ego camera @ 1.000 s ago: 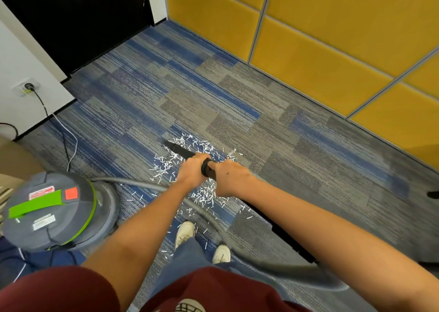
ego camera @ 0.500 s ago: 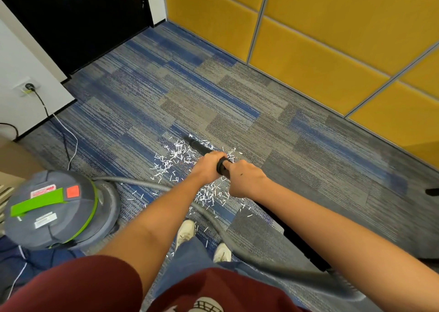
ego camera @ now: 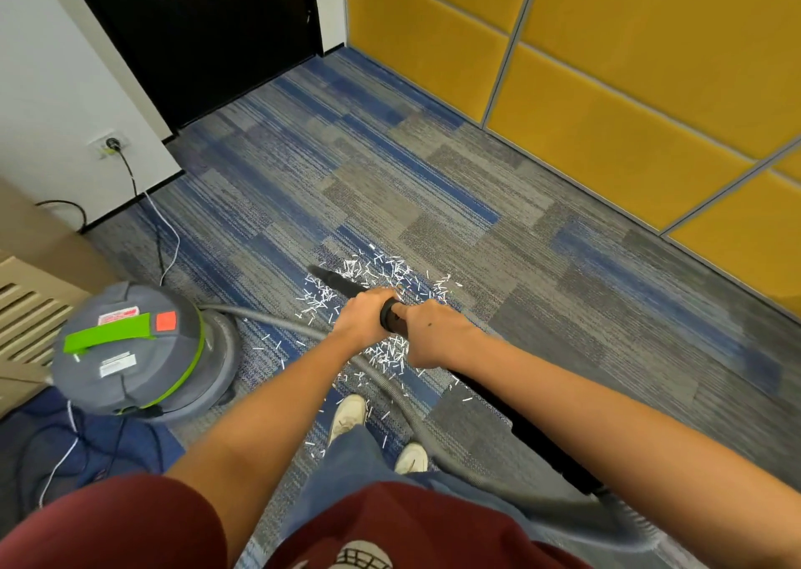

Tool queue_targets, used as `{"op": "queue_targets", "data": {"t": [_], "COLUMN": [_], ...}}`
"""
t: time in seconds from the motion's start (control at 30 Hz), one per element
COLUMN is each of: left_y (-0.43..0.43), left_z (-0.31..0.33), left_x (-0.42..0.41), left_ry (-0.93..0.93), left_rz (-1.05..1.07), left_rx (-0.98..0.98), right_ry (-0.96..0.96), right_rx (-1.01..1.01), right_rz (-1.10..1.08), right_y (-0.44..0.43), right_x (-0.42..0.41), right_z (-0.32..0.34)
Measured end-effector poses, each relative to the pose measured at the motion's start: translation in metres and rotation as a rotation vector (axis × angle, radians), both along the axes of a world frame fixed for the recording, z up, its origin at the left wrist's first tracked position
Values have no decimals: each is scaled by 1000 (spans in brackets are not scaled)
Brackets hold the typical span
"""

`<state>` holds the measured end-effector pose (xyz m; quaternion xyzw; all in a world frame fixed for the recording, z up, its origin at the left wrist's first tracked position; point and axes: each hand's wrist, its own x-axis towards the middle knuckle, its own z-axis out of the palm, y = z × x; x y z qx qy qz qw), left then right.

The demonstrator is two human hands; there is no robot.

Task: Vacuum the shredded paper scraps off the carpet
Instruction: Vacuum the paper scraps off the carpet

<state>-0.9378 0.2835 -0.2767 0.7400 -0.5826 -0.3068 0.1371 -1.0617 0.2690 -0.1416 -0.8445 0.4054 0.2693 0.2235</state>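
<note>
Both hands grip the black vacuum tube, its nozzle low among the paper scraps.

The fingers of the left hand curl tight round the tube, and the right hand clasps it just behind, the two nearly touching. The white scraps lie scattered on the carpet around the nozzle, under the hands and back toward a pair of pale shoes. The carpet is striped in grey and blue blocks. A grey hose runs across it from the tube's rear end to a grey canister vacuum with a green handle, standing at the left. Its cord leads to a wall socket in the white wall. A dark door closes the far end, and yellow padded panels line the right side.
</note>
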Motion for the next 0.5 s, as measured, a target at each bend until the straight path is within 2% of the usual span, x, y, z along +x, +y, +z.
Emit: {"op": "queue_targets", "data": {"t": [0.23,0.5], "left_y": [7,-21], "left_z": [-5,0], "left_x": [-6,-25], "left_ry": [-7,62], "left_rz": [57,38], "left_rx": [-22,-36], "right_ry": [-16,-5], "right_rx": [-3,-30], "right_rz": [5,-91], "right_y": [5,-12], "right_x": [-3,-15], "right_z": [-3,0]}}
